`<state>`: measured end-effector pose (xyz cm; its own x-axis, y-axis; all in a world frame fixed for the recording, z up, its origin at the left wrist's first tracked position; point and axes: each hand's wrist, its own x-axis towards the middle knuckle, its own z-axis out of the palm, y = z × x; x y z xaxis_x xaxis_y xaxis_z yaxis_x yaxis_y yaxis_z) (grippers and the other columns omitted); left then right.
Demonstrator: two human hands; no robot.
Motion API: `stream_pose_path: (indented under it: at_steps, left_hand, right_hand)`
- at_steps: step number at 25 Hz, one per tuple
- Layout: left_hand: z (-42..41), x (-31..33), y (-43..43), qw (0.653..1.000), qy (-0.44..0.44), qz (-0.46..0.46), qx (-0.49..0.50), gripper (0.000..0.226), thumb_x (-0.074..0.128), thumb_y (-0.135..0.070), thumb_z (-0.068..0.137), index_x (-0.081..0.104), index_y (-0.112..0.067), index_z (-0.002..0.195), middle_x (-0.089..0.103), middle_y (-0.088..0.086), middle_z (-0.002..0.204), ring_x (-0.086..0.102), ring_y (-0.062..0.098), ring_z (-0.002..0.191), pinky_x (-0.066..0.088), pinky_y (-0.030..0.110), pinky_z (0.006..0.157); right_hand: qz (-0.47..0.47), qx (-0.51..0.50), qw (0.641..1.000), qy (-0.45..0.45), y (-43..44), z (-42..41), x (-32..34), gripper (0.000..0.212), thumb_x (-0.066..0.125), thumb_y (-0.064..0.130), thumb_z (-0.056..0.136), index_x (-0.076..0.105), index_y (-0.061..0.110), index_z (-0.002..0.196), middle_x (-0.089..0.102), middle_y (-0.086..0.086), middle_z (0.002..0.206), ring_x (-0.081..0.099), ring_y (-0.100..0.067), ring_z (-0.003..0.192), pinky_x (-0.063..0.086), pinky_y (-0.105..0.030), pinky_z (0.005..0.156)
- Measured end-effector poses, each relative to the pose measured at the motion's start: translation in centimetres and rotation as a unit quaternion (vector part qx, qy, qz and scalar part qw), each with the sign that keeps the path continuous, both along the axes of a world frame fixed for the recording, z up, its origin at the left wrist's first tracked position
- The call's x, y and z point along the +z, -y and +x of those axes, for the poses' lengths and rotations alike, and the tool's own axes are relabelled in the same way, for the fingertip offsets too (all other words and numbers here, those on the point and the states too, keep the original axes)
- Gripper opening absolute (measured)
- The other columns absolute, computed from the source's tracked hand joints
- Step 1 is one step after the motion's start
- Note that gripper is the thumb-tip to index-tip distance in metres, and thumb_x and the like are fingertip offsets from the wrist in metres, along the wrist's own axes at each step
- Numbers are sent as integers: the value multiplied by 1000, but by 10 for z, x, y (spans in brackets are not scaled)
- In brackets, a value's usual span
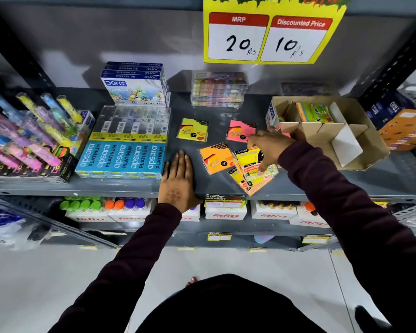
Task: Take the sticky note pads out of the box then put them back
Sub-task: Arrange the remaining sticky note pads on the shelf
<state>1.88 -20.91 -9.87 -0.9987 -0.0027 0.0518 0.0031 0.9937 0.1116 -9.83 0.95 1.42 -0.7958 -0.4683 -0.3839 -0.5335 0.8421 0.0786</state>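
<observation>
On the grey shelf (pixel 226 186) lie a yellow sticky note pad (pixel 194 130), a pink pad (pixel 238 132), an orange pad (pixel 216 158) and a fanned pile of yellow and orange pads (pixel 249 171). My right hand (pixel 268 146) rests on that pile, fingers pressing its top yellow pad. My left hand (pixel 177 179) lies flat on the shelf's front edge, fingers apart, holding nothing. The open cardboard box (pixel 360 150) with dividers stands at the right; several colourful pads (pixel 314 112) stay in its back compartment.
Blue Apsara pencil packs (pixel 121 157) sit just left of my left hand, with Doms pastel boxes (pixel 135 84) behind. Clear crayon cases (pixel 217 90) stand at the back. Tubes of pens fill the far left; orange boxes (pixel 405 129) stand at the right. A price sign (pixel 269 32) hangs above.
</observation>
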Motion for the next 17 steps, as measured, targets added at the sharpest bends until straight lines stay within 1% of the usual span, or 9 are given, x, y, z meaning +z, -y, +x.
stream_pose_path:
  at_steps: [3,5,6,8,10,12,13,15,17]
  left_hand:
    - [0,-2,1,1000,8,6,6,120,68,-59,61,6,2,143,10,23,155,12,34,144,7,46,118]
    - [-2,-3,1,1000,8,7,8,121,67,-60,61,3,1,143,8,21,156,9,32,144,6,45,118]
    - [-1,-4,1,1000,10,7,8,120,67,-60,61,4,1,143,8,21,156,9,32,144,6,45,118]
    - [-1,-3,1,1000,5,15,8,119,69,-57,58,9,2,143,12,22,155,13,33,144,10,47,118]
    - [-1,1,0,1000,-1,19,3,117,71,-53,55,16,4,141,18,25,153,19,36,142,15,49,117]
    - [-1,2,0,1000,-6,18,0,115,71,-51,55,19,7,140,22,27,151,23,38,140,18,52,115]
    - [-1,2,0,1000,-3,15,0,115,71,-52,55,19,7,140,22,27,151,23,38,140,19,52,115]
    - [-1,2,0,1000,0,4,-1,114,66,-54,58,16,6,141,19,26,153,20,36,142,16,50,117]
    - [-1,1,1,1000,5,3,-2,114,63,-56,60,11,4,142,14,24,154,15,34,143,12,49,118]
  right_hand:
    - [-116,-45,991,54,-1,-7,13,46,80,13,72,58,5,111,62,-12,111,55,-33,112,45,-33,87]
    - [-184,-64,980,49,-3,-20,29,38,78,9,74,62,3,107,62,-11,102,59,-33,105,42,-30,78]
    - [-214,-72,974,4,-2,-30,32,36,76,9,74,63,4,107,64,-14,105,60,-33,104,43,-31,78]
    - [-239,-89,958,-130,6,-47,29,29,71,10,78,65,10,106,65,-16,113,60,-34,107,49,-37,87]
    - [-203,-109,954,-191,18,-54,10,26,62,10,84,63,14,110,61,-16,121,55,-34,116,46,-44,98]
    - [-146,-91,974,-145,28,-54,-20,31,58,8,87,59,13,118,53,-17,131,46,-34,125,40,-41,103]
    - [-133,-83,982,-106,29,-53,-33,35,64,10,85,58,12,120,50,-17,134,44,-34,126,39,-38,103]
    - [-138,-95,985,-45,27,-58,-41,45,76,20,75,61,13,116,54,-13,132,48,-31,123,40,-32,100]
    - [-139,-105,985,-16,24,-66,-36,57,82,27,68,61,13,119,58,-12,131,53,-30,120,42,-31,97]
